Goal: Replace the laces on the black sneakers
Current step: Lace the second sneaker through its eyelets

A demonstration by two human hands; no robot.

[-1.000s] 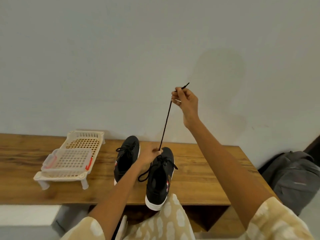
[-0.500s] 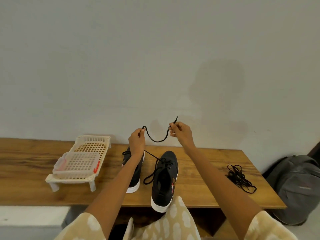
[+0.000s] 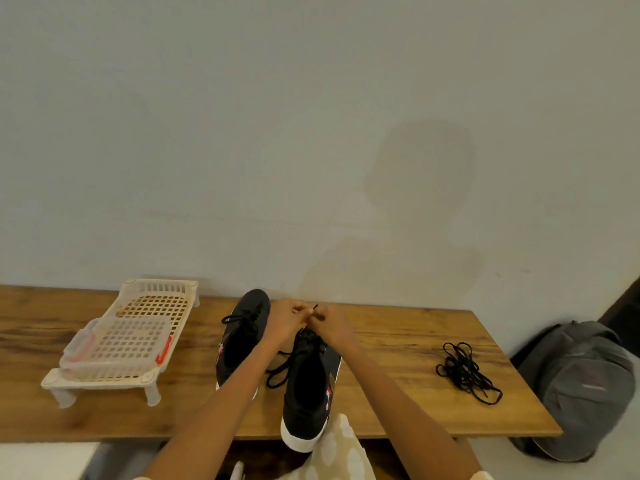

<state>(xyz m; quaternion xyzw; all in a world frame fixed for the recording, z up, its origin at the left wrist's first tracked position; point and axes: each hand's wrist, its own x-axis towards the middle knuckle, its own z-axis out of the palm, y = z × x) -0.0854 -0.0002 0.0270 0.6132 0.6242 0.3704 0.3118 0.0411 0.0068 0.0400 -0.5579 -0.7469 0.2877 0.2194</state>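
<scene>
Low in the centre of the frame, a black lace [image 3: 314,308] is pinched between the left hand [image 3: 285,318] and the right hand [image 3: 330,322], held together above the near sneaker [image 3: 308,386]. A second sneaker [image 3: 242,334] is seen just left of it on the wooden bench [image 3: 398,403]. Loose black laces [image 3: 465,372] lie at lower right, a white basket rack [image 3: 117,344] at lower left, and a grey backpack [image 3: 581,386] at the far right.

A wooden table [image 3: 398,407] with visible grain and a low satin sheen holds 2 matt black cloth sneakers: the right sneaker [image 3: 308,386] has a smooth white rubber sole, and the left sneaker [image 3: 242,337] sits beside it. A loose bundle of laces [image 3: 465,370] is matt woven cord. The cream basket [image 3: 152,306] is perforated plastic (slightly glossy). The grey backpack [image 3: 581,382] looks like soft matt fabric.
</scene>
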